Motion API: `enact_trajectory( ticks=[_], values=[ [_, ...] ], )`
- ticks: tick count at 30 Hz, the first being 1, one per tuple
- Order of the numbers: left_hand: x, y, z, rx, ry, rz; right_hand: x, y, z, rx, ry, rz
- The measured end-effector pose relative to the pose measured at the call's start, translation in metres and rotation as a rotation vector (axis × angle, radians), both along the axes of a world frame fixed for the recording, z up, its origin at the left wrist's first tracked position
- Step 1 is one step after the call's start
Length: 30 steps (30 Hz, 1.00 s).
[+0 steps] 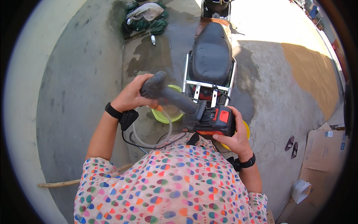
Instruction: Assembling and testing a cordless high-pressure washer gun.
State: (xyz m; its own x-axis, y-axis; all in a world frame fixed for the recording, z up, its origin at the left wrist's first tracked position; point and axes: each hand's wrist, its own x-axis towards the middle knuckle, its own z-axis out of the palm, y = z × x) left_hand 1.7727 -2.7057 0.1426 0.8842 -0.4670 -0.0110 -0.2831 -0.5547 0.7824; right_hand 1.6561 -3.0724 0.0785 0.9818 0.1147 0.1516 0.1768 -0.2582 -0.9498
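Observation:
Between my hands lies a dark cordless pressure washer gun [178, 100], held sideways in front of my body. My left hand [131, 94] is closed around its head end, thumb underneath, close to an orange connector [159, 108] with a clear hose [170, 128] looping down. At the other end of the tool sits a black and red battery pack [216, 120]. My right hand [238, 136] grips this pack from its outer side, fingers over the top edge and thumb below. Whether the pack is fully seated cannot be told.
A motorbike with a black seat [212, 54] and silver rear rack [207, 85] stands just ahead. A lime-green basin [159, 117] and a yellow one [247, 128] are partly hidden. Green bags [158, 27], a bottle [153, 40], slippers [289, 143], cardboard [320, 153] and a stick [59, 184] lie around.

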Motion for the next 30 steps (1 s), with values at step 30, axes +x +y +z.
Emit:
enact_trajectory(
  ticks=[30],
  values=[
    [-0.003,-0.024,-0.013,0.048,-0.021,0.025,0.0,-0.006,-0.018,-0.162,0.039,-0.11]
  ],
)
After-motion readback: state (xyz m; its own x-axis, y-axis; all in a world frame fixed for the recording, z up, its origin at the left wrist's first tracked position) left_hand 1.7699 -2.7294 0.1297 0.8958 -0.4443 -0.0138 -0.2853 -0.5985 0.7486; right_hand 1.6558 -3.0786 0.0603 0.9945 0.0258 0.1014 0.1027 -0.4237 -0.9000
